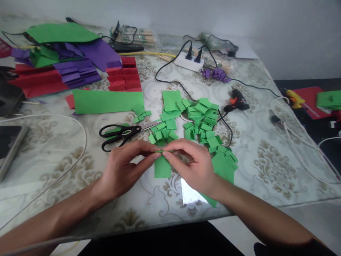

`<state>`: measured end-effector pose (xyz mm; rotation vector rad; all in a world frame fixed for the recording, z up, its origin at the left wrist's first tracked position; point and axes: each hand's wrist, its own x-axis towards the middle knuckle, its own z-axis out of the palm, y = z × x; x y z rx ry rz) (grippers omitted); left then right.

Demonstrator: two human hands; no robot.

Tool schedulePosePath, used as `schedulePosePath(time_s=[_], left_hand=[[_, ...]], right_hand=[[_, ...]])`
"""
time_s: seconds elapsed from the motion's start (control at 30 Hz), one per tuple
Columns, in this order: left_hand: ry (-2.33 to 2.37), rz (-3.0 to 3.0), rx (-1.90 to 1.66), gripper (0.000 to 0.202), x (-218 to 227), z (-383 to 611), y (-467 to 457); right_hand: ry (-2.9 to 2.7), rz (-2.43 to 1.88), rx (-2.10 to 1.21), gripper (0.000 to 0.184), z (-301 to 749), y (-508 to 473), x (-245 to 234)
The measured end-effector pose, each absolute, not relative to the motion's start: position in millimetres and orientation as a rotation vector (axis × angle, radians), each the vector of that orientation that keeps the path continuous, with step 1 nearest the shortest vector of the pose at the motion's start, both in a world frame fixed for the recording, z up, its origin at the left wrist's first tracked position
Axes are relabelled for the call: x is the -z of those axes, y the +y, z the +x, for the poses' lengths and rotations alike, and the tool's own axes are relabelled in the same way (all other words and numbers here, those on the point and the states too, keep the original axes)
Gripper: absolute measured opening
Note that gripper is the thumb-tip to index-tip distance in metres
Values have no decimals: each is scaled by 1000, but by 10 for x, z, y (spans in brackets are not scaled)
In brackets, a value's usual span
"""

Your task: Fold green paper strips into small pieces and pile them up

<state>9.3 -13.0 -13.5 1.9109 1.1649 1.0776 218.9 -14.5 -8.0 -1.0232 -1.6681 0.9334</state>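
Observation:
A small piece of green paper (162,168) hangs between my hands, its top edge folded over. My left hand (130,163) pinches that edge from the left, thumb and forefinger closed. My right hand (191,161) pinches the same edge from the right, its fingertips nearly touching those of the left. Just beyond my hands lies a loose heap of folded green paper pieces (204,110). Black-handled scissors (119,135) rest to the left of the heap, blades partly under green pieces. Part of a larger green sheet (225,165) shows beyond my right wrist.
A long green strip (109,101) lies behind the scissors, near red folded paper (124,76) and purple paper (99,53). A white power strip (189,62) with black cables stands at the back. A glue gun (237,101) lies right. A white cable (85,142) curves across the left.

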Motion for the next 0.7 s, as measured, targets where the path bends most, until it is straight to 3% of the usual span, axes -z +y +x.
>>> schedulePosePath(time_s=[0.27,0.7], left_hand=[[1125,1961,-1090,10,147,67,-132],[1061,1881,-1011,14,135,51,-126]], right_hand=[[-1713,-967,-806,10,2192,-143,89],[-1614,-1080,-880,12,2176,-139,106]])
